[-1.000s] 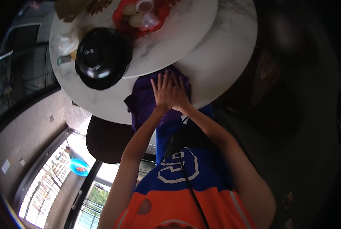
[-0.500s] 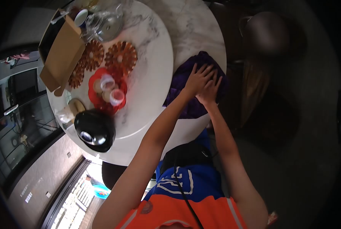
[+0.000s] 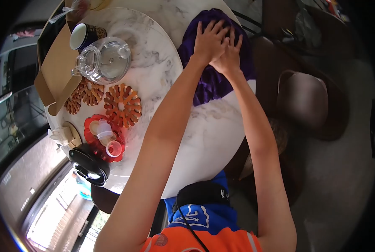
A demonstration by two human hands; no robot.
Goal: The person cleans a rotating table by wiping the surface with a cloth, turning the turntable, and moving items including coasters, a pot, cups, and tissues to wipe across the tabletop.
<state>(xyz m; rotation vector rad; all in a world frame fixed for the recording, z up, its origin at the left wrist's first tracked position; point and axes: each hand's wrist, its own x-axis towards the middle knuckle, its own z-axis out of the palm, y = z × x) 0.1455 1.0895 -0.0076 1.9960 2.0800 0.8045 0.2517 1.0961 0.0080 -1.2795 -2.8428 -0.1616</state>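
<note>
A crumpled dark purple cloth [image 3: 212,86] lies on the marble table near its right edge. My left hand [image 3: 209,43] presses flat on it, fingers stretched and apart. Partly overlapping it at the thumb side, my right hand [image 3: 228,58] also rests on the cloth with spread fingers. Both arms reach far forward, and neither hand is closed around the fabric.
On the raised round tabletop [image 3: 154,54] stand a glass teapot [image 3: 109,63], a paper cup [image 3: 84,35], brown trivets [image 3: 122,105] and a red dish [image 3: 96,140] with small cups. A black lid [image 3: 88,164] and cardboard box [image 3: 59,63] sit leftward. A chair [image 3: 305,101] stands right.
Both hands and the purple cloth have slid forward along the table, away from my body. The cloth looks more spread out. My view has shifted, so the tableware appears lower.
</note>
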